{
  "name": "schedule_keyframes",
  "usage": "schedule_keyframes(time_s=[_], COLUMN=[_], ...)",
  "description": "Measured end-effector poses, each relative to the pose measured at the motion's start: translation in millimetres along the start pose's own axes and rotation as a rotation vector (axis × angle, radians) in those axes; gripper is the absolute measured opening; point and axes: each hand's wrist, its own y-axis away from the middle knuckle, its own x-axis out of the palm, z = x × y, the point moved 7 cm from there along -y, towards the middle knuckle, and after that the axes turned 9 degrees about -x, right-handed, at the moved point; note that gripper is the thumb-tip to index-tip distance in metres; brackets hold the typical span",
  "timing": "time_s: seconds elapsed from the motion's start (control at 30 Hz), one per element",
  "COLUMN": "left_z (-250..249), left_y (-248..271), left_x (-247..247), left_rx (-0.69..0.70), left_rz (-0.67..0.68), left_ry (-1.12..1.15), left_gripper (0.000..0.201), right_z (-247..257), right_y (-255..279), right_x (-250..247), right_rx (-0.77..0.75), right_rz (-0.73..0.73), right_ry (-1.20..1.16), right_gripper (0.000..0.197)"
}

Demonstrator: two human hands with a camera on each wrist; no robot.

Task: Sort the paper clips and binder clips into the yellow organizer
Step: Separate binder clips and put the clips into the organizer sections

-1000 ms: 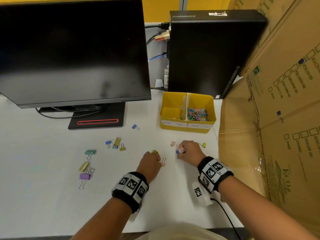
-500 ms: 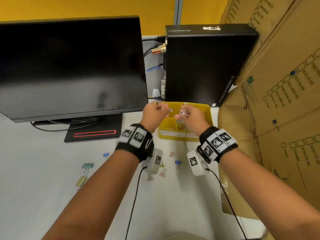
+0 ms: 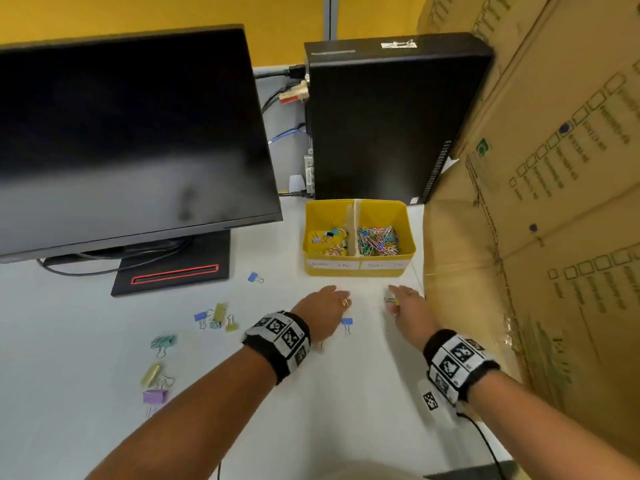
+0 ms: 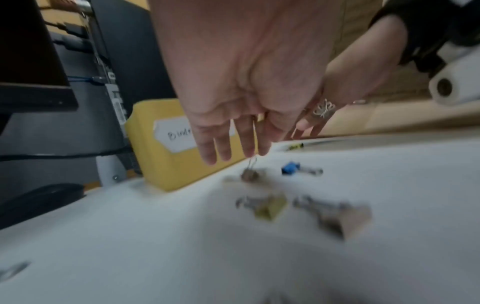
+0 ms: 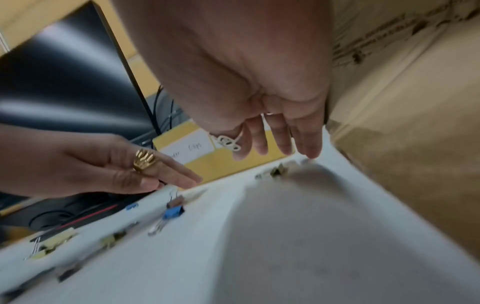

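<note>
The yellow organizer point(image 3: 358, 268) stands behind both hands; several binder clips point(image 3: 329, 239) lie in its left compartment and a heap of coloured paper clips point(image 3: 377, 240) in its right. My left hand point(image 3: 323, 306) hovers low over the table with straight fingers point(image 4: 210, 156), holding nothing, just above a small pinkish binder clip point(image 4: 249, 173). A blue binder clip point(image 3: 347, 322) lies between the hands. My right hand point(image 3: 403, 303) is also flat and empty, its fingertips point(image 5: 310, 153) near a small yellow binder clip point(image 3: 391, 300).
More binder clips lie to the left: a blue one point(image 3: 255, 277), a small cluster point(image 3: 216, 317), a teal one point(image 3: 162, 342), a gold one point(image 3: 150, 374) and a purple one point(image 3: 155, 396). A monitor point(image 3: 131, 133) and black computer point(image 3: 388, 116) stand behind. Cardboard boxes point(image 3: 536, 220) wall the right.
Half a second ago both hands were raised over the organizer with clips pinched in them. Now they are back down at the table, empty, with fingers stretched out.
</note>
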Motion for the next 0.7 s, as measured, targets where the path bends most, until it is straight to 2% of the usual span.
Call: schedule_keyframes(time_s=[0.07, 0.13, 0.23, 0.27, 0.37, 0.43, 0.53, 0.57, 0.7], left_z=[18, 41, 71, 75, 77, 75, 71, 70, 64], left_y=[5, 17, 42, 52, 71, 77, 80, 81, 83], left_x=[16, 33, 54, 60, 63, 62, 61, 62, 64], left_rx=[-0.024, -0.020, -0.069, -0.074, -0.137, -0.196, -0.282, -0.294, -0.326], left_rz=[0.024, 0.017, 0.021, 0.011, -0.103, -0.161, -0.219, -0.251, -0.283], left_ry=[-0.024, -0.140, -0.116, -0.091, 0.042, 0.083, 0.131, 0.141, 0.108], left_gripper=[0.046, 0.049, 0.087, 0.089, 0.068, 0.061, 0.053, 0.051, 0.062], right_z=[16, 34, 58, 66, 92, 102, 102, 101, 98], right_y=[3, 10, 16, 17, 21, 23, 22, 21, 19], right_x=[14, 33, 67, 77, 91, 95, 97, 97, 95], right_rx=[-0.056, -0.115, -0.169, -0.193, -0.279, -0.326, -0.347, -0.357, -0.417], right_rz=[0.067, 0.134, 0.255, 0.286, 0.346, 0.360, 0.264, 0.228, 0.193], right_ry=[0.002, 0.001, 0.112, 0.152, 0.178, 0.230, 0.276, 0.289, 0.312], right_gripper=[0.034, 0.044, 0.065, 0.069, 0.076, 0.066, 0.030, 0.024, 0.026])
